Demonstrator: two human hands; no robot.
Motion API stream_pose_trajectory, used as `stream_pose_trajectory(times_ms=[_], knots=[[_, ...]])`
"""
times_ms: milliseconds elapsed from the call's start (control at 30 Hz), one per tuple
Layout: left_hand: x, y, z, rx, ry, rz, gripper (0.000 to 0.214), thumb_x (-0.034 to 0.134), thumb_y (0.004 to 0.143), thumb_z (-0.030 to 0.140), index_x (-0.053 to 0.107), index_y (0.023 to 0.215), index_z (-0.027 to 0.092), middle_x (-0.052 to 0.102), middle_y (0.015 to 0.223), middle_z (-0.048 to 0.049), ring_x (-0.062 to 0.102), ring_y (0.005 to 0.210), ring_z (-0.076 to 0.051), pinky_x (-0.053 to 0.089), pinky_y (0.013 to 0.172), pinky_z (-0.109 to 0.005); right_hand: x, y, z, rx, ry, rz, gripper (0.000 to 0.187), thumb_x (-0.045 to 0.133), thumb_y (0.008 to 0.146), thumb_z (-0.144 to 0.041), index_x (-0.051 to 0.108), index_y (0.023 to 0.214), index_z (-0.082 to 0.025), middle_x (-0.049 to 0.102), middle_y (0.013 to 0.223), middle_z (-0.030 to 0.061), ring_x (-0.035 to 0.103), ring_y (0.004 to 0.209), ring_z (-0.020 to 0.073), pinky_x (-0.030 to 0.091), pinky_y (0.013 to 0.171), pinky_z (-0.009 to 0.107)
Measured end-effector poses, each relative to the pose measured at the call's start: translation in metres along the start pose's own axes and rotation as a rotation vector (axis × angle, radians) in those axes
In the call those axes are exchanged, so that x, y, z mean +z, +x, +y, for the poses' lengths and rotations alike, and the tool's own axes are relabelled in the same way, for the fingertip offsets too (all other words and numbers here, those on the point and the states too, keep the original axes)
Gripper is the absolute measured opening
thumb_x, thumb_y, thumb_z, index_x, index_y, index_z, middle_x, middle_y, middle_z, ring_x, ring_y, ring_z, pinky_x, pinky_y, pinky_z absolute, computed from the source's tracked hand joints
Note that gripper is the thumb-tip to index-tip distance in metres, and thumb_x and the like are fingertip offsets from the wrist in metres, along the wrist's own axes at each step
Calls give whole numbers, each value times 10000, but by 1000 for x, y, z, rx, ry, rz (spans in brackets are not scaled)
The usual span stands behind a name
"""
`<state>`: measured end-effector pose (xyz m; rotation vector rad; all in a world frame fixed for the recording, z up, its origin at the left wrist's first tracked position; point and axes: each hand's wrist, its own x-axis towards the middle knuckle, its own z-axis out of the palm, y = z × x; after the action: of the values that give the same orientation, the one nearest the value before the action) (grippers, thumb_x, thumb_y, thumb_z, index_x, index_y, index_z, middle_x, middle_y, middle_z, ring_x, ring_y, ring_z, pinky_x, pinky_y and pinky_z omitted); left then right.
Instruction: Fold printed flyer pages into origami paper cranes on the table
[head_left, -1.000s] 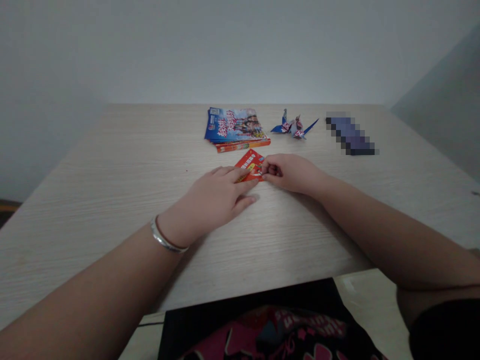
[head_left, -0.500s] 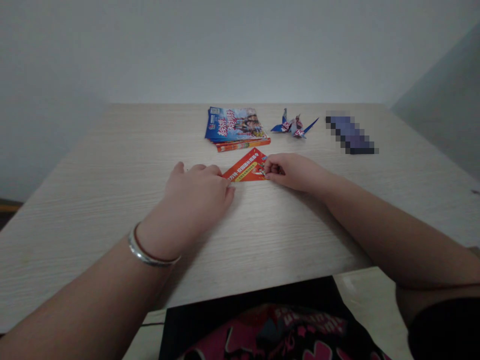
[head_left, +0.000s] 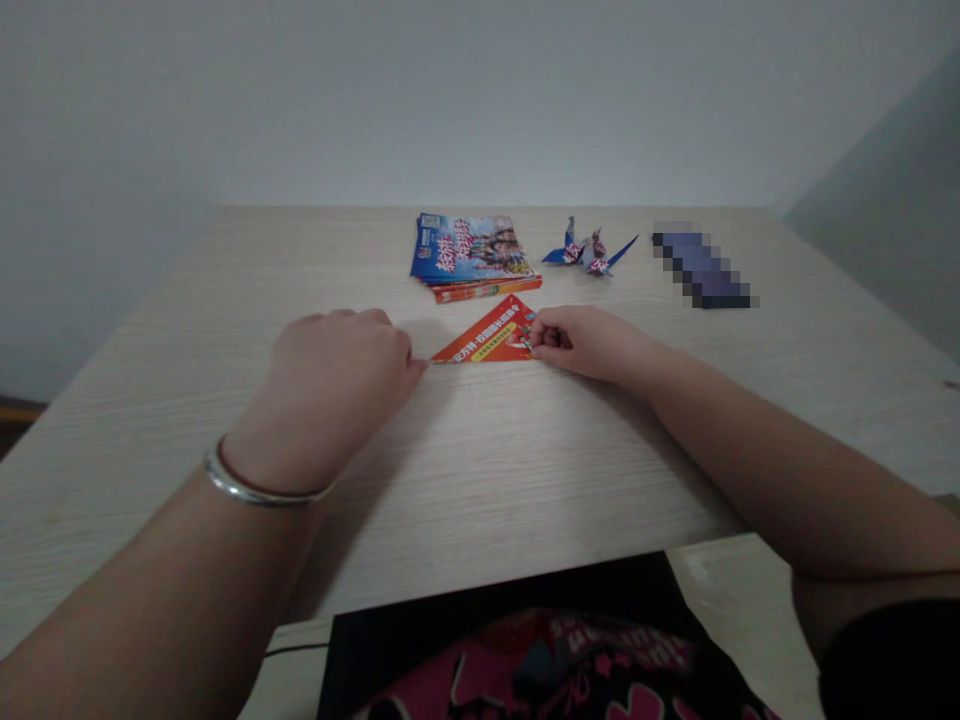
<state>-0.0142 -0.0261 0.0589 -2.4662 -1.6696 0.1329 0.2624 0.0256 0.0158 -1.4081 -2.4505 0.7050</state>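
- Paper point(head_left: 491, 337), red and folded to a triangle, is laid just in front of the stack point(head_left: 474, 250).
- Its near edge has just been swept by the left hand point(head_left: 337, 380), out to the left tip; more print's been uncovered, so that crease has probably been pressed in.
- Right corner's pinched by the right hand point(head_left: 581, 345); whether the left tip is pinched too can't be told.
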Motion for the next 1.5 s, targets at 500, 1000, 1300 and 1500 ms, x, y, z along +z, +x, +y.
stream_pose_trajectory(times_ms=[500, 1000, 1300, 1500], knots=[[20, 21, 33, 421, -57, 168, 243, 551, 1021, 190, 751, 1149, 142, 783, 1102, -123, 732, 994, -294, 564, 865, -423, 0, -6, -9, -328, -229, 137, 144, 670, 861, -294, 743, 937, -196, 764, 971, 83, 662, 919, 234, 445, 850, 355], [18, 18, 37, 294, -141, 469, 228, 524, 986, 264, 730, 951, 173, 773, 822, -76, 698, 723, -242, 452, 688, -391, 10, -14, -42, -288, -473, 479, 134, 594, 879, -214, 726, 892, -198, 773, 925, 80, 651, 935, 262, 377, 833, 389], [14, 16, 40, 281, -228, 603, 309, 522, 1037, 325, 753, 864, 217, 759, 778, -40, 666, 746, -227, 415, 759, -421, 13, -15, -52, -261, -403, 507, 124, 569, 881, -233, 690, 884, -208, 742, 876, 59, 623, 876, 237, 377, 798, 368], [12, 16, 38, 295, -179, 626, 340, 516, 1043, 338, 742, 816, 227, 771, 793, -40, 665, 782, -240, 401, 761, -428, 12, -16, -47, -210, -360, 519, 104, 583, 851, -235, 683, 847, -205, 744, 832, 50, 650, 842, 228, 407, 826, 365]])
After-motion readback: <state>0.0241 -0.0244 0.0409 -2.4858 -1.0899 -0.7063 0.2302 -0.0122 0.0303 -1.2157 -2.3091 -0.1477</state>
